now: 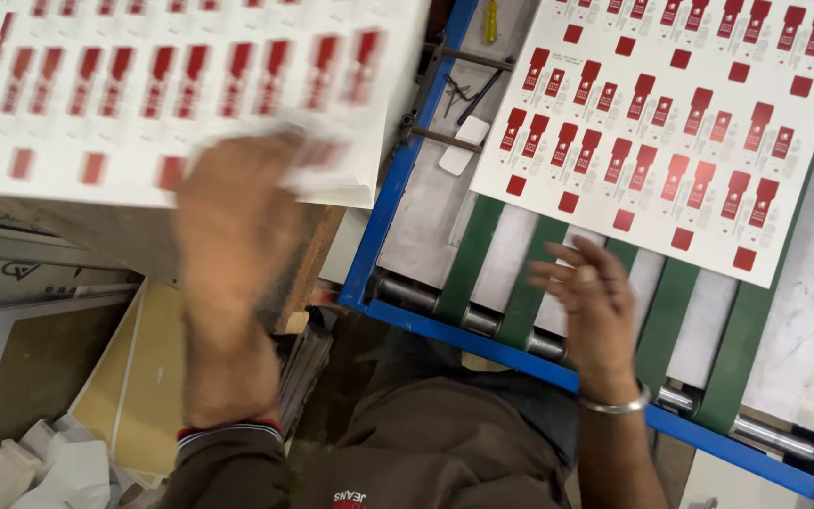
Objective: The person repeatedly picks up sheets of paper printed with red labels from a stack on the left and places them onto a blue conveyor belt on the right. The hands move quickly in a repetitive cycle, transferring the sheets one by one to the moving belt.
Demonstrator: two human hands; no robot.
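Brown sleeves and my brown top fill the bottom of the view, closest to me. From there my left hand (pixel 228 236) reaches up. It is blurry, and it touches the lower edge of a big white sheet (pixel 171 85) printed with rows of red tag shapes. I cannot tell if my fingers are pinching the sheet or just pressing on it. This sheet is blurry too, and it sits to the left of the blue machine frame (pixel 398 179).

My right hand (pixel 591 306) is open, with the fingers spread out. It holds nothing. It hovers over the green belts (pixel 468 259) just inside the blue machine frame, close to the near edge. A silver bangle (pixel 614 405) goes round that wrist.

A second printed sheet (pixel 680 123), with the same red shapes, lies on the belts inside the frame, just beyond my right hand. I cannot tell if my fingertips touch it. Metal rollers (pixel 482 320) run along the near side of the frame, under the belts.

Some dark tools (pixel 468 94) and a yellow-handled one (pixel 490 21) lie at the far left part of the frame. Left of the frame, low down, I see yellow board (pixel 138 386) and crumpled white paper (pixel 40 471).
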